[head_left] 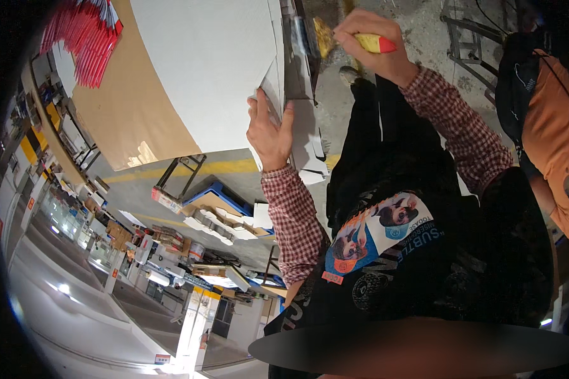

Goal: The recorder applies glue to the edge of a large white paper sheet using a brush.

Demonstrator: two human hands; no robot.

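My left hand lies with its fingers stretched out on the edge of a large white paperboard sheet. The thumb is spread toward the right. Just beyond the fingertips, a narrow flap at the sheet's edge stands up. My right hand is raised at the upper right, closed round the yellow and red handle of a brush. Its yellowish-brown bristles point left, next to the dark edge of the stack. Whether the bristles touch anything, I cannot tell.
The white sheet rests on brown board, where red printed pieces lie fanned at the far left. A blue crate with cardboard stands on the floor. A metal frame and a person in orange are at the right.
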